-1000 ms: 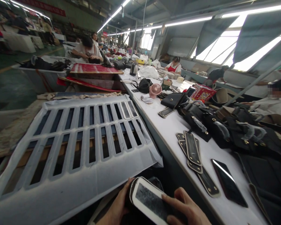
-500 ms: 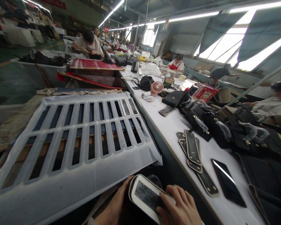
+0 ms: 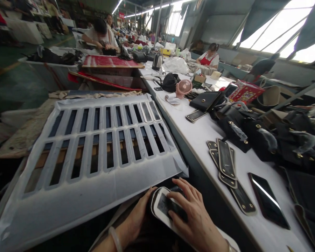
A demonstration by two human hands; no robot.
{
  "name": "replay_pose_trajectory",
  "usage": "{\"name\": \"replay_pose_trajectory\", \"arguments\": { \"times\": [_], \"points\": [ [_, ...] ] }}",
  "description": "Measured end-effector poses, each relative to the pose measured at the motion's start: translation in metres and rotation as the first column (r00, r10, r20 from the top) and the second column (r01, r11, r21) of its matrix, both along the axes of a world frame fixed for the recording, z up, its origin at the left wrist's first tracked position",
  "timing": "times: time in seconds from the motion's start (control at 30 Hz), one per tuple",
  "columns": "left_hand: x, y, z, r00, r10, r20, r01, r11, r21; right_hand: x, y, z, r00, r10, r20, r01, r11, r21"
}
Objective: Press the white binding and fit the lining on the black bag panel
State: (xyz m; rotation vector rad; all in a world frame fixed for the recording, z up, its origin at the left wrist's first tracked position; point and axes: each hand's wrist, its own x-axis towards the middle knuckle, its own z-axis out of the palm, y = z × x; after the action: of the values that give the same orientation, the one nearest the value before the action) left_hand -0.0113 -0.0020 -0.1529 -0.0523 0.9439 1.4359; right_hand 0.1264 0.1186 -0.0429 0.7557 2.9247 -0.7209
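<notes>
At the bottom centre my left hand [image 3: 136, 220] grips the left end of a stack of flat oblong pieces [image 3: 161, 206], dark with a white border. On top of that stack lies my right hand [image 3: 193, 217], fingers spread and pressing down on the uppermost piece. Just above the hands hangs the near corner of a large white cut-out sheet [image 3: 94, 147] with two rows of oblong slots; two pieces [image 3: 150, 111] still sit in its far right slots.
A long white table [image 3: 199, 136] runs along the right with several dark oblong pieces [image 3: 227, 164], a black phone [image 3: 267, 201], another phone [image 3: 195, 116], black bags [image 3: 254, 136], a pink fan [image 3: 183, 87] and a red box [image 3: 245, 91]. Other people work further back.
The view has tilted down and moved closer. My right hand has slid up over the top piece and now lies spread across it. My left hand keeps its grip.
</notes>
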Motion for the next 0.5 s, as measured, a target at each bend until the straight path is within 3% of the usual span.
{"name": "replay_pose_trajectory", "arguments": {
  "times": [0.2,0.5],
  "points": [
    [-0.0026,-0.0023,-0.0010,0.999,0.001,-0.052,-0.003,0.999,-0.038,-0.0051,0.0027,-0.0015,0.997,-0.017,0.073,0.021,0.998,-0.061],
    [-0.0023,0.0034,-0.0001,0.999,0.025,-0.023,-0.025,1.000,-0.008,-0.0101,-0.0004,-0.0023,1.000,-0.017,0.026,0.018,0.999,-0.034]
  ]
}}
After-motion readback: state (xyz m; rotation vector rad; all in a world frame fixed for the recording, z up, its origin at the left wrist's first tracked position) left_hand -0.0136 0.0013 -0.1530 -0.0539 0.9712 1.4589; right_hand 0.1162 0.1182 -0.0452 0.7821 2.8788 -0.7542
